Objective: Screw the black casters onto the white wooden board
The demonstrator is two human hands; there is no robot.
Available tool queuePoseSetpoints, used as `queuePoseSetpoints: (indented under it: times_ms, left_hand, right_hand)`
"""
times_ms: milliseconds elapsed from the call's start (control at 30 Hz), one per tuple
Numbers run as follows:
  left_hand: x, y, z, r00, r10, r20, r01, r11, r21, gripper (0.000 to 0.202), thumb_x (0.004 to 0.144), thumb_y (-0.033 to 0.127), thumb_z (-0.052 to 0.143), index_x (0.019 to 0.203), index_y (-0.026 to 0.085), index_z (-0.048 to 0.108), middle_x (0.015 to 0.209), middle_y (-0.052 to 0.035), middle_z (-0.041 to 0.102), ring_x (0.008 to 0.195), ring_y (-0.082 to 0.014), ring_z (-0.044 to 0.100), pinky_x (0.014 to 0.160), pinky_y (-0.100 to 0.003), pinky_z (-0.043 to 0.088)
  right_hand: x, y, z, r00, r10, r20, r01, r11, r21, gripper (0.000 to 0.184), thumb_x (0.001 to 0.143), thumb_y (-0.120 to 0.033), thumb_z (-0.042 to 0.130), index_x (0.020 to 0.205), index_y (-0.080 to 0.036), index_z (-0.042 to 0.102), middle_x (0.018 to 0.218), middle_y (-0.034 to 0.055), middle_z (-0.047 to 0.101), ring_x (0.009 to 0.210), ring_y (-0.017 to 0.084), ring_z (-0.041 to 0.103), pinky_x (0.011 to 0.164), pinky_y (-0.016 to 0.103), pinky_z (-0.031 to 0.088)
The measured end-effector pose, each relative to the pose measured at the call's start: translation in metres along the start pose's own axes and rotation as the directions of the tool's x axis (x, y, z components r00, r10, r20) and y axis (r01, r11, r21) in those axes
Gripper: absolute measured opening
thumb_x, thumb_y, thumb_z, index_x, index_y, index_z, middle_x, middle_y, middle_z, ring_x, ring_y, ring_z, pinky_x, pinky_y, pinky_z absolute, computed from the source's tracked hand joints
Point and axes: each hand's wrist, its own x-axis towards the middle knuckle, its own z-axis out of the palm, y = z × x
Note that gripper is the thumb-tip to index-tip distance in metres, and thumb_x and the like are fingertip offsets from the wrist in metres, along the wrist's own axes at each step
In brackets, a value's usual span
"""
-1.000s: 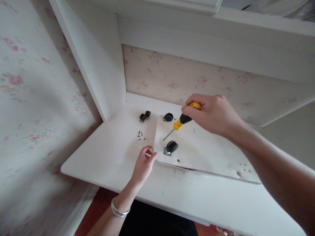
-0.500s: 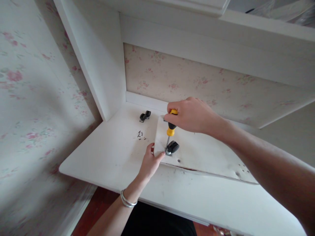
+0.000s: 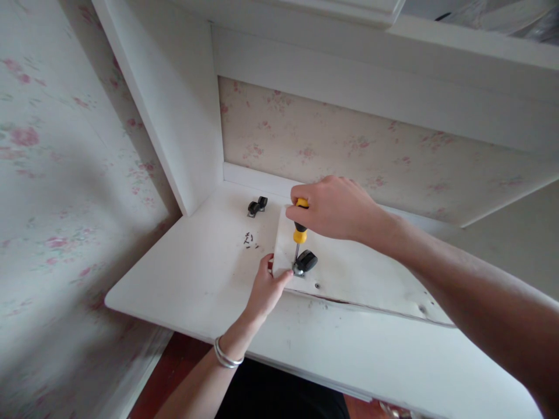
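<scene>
A yellow-and-black screwdriver is wrapped in the fingers of my right hand. Its shaft points down, nearly upright, and the tip meets the metal base of a black caster wheel. That caster sits near the left end of a white board, which lies flat and has a worn, chipped front edge. My left hand grips the board's left end; its thumb presses beside the caster's plate and the other fingers go over the edge. Whether a screw is under the tip is hidden.
Two loose black casters stand behind on the white desk. Several small dark screws lie scattered left of the board. A white side panel rises at the left, and a shelf overhangs the back.
My right hand has shifted slightly left, bringing the screwdriver closer to upright. My left hand, the board and the casters have stayed in place.
</scene>
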Motion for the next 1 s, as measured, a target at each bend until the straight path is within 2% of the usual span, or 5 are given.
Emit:
queuePoseSetpoints:
  times_ms: [300,433,667,833,1000]
  left_hand:
    - [-0.002,0.002,-0.001,1.0,-0.023,-0.013,0.023,1.0,-0.013,0.056,0.075,0.029,0.079,0.125,0.017,0.056,0.111,-0.0125,0.071,0.095,-0.0236,0.068,0.08,-0.031,0.048]
    - [-0.002,0.003,0.0,1.0,-0.02,-0.009,0.02,1.0,-0.01,0.053,0.077,0.028,0.078,0.124,0.017,0.055,0.11,-0.0118,0.071,0.095,-0.023,0.068,0.081,-0.03,0.048]
    - [-0.002,0.004,0.0,1.0,-0.014,-0.012,0.014,1.0,-0.005,0.051,0.077,0.025,0.078,0.122,0.016,0.056,0.114,-0.0139,0.07,0.098,-0.0242,0.068,0.084,-0.032,0.048]
    - [-0.002,0.009,0.001,0.999,-0.034,0.002,0.034,0.999,0.005,0.049,0.078,0.022,0.075,0.122,0.015,0.054,0.112,-0.0131,0.07,0.095,-0.0226,0.068,0.081,-0.031,0.049]
    - [-0.001,0.008,0.002,1.0,-0.023,-0.006,0.023,0.999,0.028,0.048,0.078,0.02,0.074,0.121,0.015,0.052,0.108,-0.0116,0.071,0.094,-0.0218,0.069,0.08,-0.03,0.05]
  right_hand:
    - [0.008,-0.005,-0.025,0.951,-0.054,0.305,0.083,0.993,-0.083,0.04,0.092,-0.049,0.048,0.119,-0.024,0.065,0.072,0.0056,0.065,0.059,0.021,0.06,0.055,0.033,0.038]
    - [0.013,-0.012,-0.037,0.87,-0.107,0.481,0.159,0.985,-0.069,0.041,0.088,-0.029,0.058,0.128,-0.023,0.061,0.055,-0.0033,0.058,0.047,0.015,0.056,0.057,0.032,0.043]
    - [0.031,-0.026,-0.03,0.962,0.038,0.27,-0.011,0.995,-0.101,0.038,0.083,-0.053,0.069,0.092,-0.017,0.076,0.076,0.0068,0.068,0.093,0.034,0.068,0.08,0.049,0.045]
    - [0.032,-0.025,-0.036,0.891,-0.115,0.439,0.13,0.992,-0.005,0.041,0.085,-0.034,0.068,0.125,-0.023,0.066,0.085,0.0049,0.071,0.079,0.026,0.068,0.076,0.042,0.048]
    - [0.029,-0.029,-0.046,0.881,-0.077,0.466,0.205,0.951,-0.232,0.056,0.092,-0.064,0.043,0.105,-0.019,0.073,0.09,0.0148,0.071,0.09,0.035,0.067,0.074,0.048,0.05]
